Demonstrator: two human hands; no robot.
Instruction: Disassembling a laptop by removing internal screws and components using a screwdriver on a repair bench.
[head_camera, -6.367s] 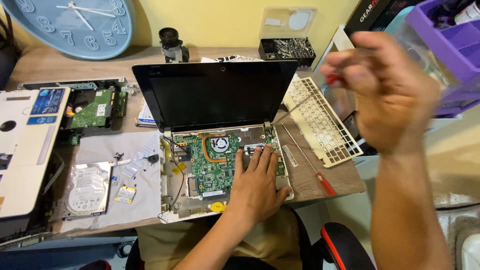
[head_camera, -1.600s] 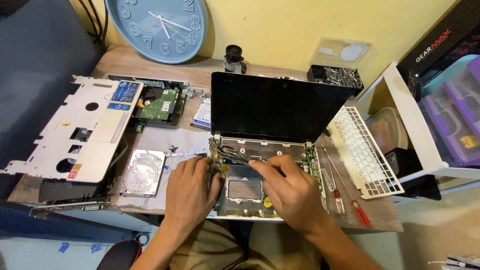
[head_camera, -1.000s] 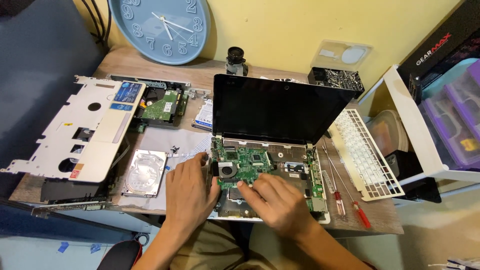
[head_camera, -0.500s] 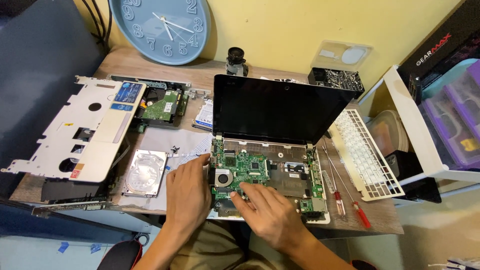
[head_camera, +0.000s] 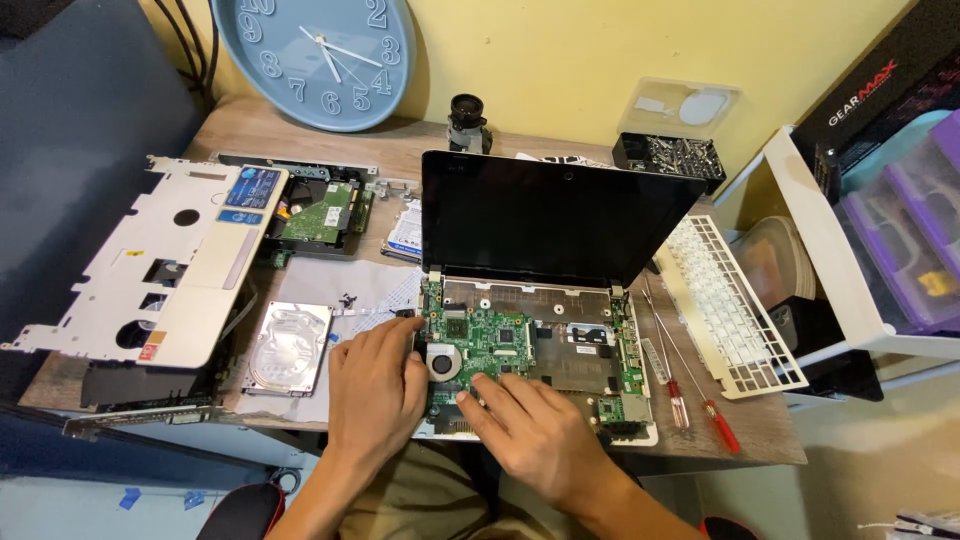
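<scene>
Screen (head_camera: 550, 220) blocks behind board; screwdrivers (head_camera: 690, 385) crowd right; front edge open.

Left hand (head_camera: 375, 385) palm-down, fingers together at the motherboard (head_camera: 490, 345) left edge; right hand (head_camera: 535, 430) flat, fingertips on its lower edge.

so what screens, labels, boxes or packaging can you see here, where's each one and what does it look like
Laptop screen: desk centre, upright, dark, off.
Blue label: on the white case panel at left, rectangular.
Red sticker: same panel's near corner, small.
Black box: upper right, white and red lettering.
Clear plastic pack: against the yellow wall, holding white pieces.
Wall clock: leaning at the back, round, blue.
Left hand and right hand: on the green motherboard.
</scene>
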